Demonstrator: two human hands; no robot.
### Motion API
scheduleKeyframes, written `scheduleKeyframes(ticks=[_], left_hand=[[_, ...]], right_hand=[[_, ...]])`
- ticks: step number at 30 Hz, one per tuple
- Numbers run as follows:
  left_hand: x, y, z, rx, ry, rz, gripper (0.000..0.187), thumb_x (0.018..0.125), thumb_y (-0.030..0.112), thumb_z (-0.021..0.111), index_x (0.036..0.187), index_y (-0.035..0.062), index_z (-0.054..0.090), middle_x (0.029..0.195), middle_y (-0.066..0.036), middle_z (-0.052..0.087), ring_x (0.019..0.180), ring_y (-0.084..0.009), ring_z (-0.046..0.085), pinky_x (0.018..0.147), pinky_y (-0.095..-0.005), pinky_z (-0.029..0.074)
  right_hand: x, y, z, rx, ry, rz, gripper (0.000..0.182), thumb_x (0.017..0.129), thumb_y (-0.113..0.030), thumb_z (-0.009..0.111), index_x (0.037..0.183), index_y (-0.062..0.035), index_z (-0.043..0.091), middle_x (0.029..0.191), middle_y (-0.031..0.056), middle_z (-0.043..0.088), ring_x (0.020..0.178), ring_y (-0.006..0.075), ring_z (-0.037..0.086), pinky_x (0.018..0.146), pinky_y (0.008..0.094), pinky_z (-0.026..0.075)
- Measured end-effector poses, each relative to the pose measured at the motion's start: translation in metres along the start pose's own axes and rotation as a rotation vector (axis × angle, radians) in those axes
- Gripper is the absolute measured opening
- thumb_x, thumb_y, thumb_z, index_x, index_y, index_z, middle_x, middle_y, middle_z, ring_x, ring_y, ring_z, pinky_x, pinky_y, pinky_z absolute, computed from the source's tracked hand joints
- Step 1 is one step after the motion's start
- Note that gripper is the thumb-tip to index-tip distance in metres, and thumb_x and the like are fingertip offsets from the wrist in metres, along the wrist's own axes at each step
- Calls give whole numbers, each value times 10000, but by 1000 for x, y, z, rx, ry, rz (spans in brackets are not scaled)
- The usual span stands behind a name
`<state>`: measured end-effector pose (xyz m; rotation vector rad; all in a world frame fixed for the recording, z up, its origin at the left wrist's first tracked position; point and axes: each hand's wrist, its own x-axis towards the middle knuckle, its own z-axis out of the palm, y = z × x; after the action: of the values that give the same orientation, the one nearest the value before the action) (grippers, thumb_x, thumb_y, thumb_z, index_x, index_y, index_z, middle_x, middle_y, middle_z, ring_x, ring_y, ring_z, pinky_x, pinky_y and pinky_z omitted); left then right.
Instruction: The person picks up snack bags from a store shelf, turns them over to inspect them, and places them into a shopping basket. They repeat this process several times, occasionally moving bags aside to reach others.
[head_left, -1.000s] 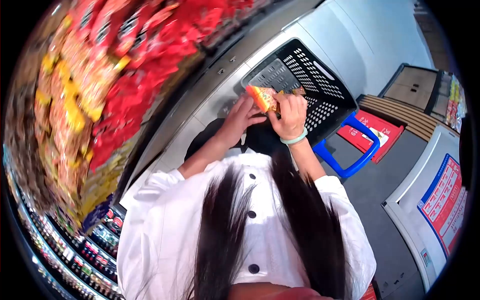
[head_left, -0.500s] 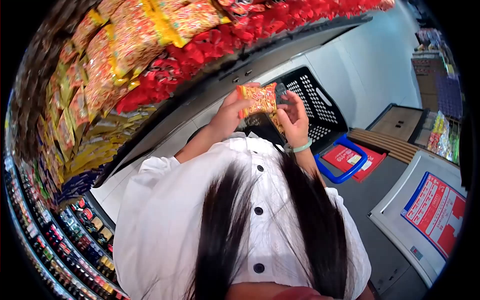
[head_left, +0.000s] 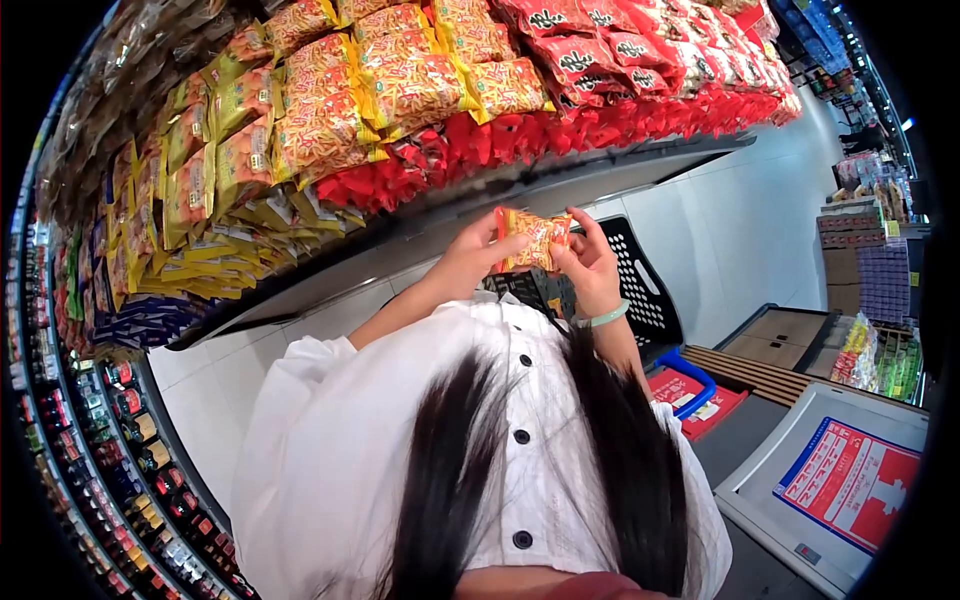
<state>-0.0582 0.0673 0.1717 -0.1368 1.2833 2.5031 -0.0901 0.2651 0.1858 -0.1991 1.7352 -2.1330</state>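
I hold a small, glossy snack packet (head_left: 535,238) in front of my chest, its broad printed face turned up. My left hand (head_left: 462,264) grips one end, thumb laid over the face; my right hand (head_left: 598,282) pinches the opposite end between thumb and fingers. Both hands are closed on the packet, neither spread wide. For a sound hold, I judge it best to apply light, even pressure at the two ends, keep the film flat between them, and avoid squeezing the middle, where the contents could crush. Clear the thumbs from the print and tilt the face to reduce glare. The black basket (head_left: 658,322) with its blue handle (head_left: 711,383) is just beyond my right hand. Markings: the packet carries red and yellow print, too small to read. The red packets (head_left: 582,58) on the display bear bold black characters edged in white; I cannot make out the wording. The framed red-and-white poster (head_left: 850,478) shows rows of lettering, likewise illegible. No brand name can be confirmed.
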Motion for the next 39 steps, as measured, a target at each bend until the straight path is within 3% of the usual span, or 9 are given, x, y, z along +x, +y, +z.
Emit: scheduleKeyframes(ticks=[2, 3, 6, 7, 10, 25, 28, 33, 39], left_hand=[[-5, 8, 3, -17, 8, 4, 371, 945, 146, 616, 1265, -2, 502, 1178, -73, 611, 1064, -131, 601, 897, -311, 529], [-7, 10, 3, -16, 8, 26, 359, 946, 148, 615, 1255, -1, 506, 1171, -71, 612, 1051, -131, 606, 887, -311, 537], [-17, 21, 5, 27, 26, 76, 330, 949, 151, 614, 1223, -4, 517, 1159, -71, 615, 1022, -133, 617, 872, -312, 546], [-21, 26, 7, 49, 34, 89, 321, 949, 152, 614, 1213, -6, 521, 1156, -73, 616, 1014, -135, 620, 871, -312, 546], [-32, 42, 17, 43, 59, 133, 305, 948, 153, 619, 1188, -11, 528, 1142, -78, 620, 1002, -124, 617, 861, -297, 537], [-73, 96, 31, 146, 76, 319, 445, 925, 110, 634, 1314, -19, 461, 1170, -117, 620, 1043, -140, 613, 845, -287, 528], [-86, 103, 21, 449, 155, 531, 367, 906, 96, 653, 1242, -2, 542, 1135, -107, 639, 1023, -136, 617, 838, -294, 531], [-88, 141, 22, 1312, 474, 1176, 365, 785, 104, 731, 1128, 52, 619, 1086, -126, 644, 954, -314, 630, 835, -354, 511], [-65, 168, 6, 1651, 504, 1227, 418, 784, 147, 729, 1174, 65, 604, 1226, -115, 590, 1145, -316, 550, 988, -429, 430]], right_hand=[[2, -9, 7, -56, -6, -60, 647, 885, -28, 661, 1424, 26, 306, 1078, 102, 631, 859, 113, 620, 774, 246, 514], [3, -16, 6, -137, -36, -75, 730, 831, -97, 736, 1429, 1, 328, 1170, 129, 603, 1004, 182, 608, 876, 321, 494], [6, -68, 13, -1071, -66, -680, 845, 727, -167, 807, 1434, -42, 361, 1278, 144, 544, 1186, 286, 520, 1005, 402, 414], [11, -74, 13, -1094, -152, -695, 903, 666, -278, 818, 1428, -63, 384, 1328, 145, 501, 1272, 346, 426, 1087, 459, 305], [9, -105, 36, -1366, -358, -731, 887, 688, -353, 792, 1418, -52, 388, 1330, 140, 502, 1246, 329, 455, 1100, 471, 278], [54, -151, 58, -1246, -569, -732, 710, 709, -156, 750, 1356, -43, 482, 1202, 150, 580, 1087, 329, 522, 1005, 405, 373], [79, -161, 53, -1200, -471, -849, 694, 713, -99, 753, 1353, -35, 492, 1196, 158, 592, 1071, 311, 555, 959, 381, 426], [118, -172, 58, -1271, -423, -891, 664, 760, -165, 758, 1359, -56, 493, 1220, 179, 588, 1118, 321, 558, 986, 385, 424], [140, -179, 66, -1379, -461, -918, 645, 775, -231, 748, 1347, -57, 504, 1222, 185, 583, 1144, 346, 528, 1006, 411, 403]])
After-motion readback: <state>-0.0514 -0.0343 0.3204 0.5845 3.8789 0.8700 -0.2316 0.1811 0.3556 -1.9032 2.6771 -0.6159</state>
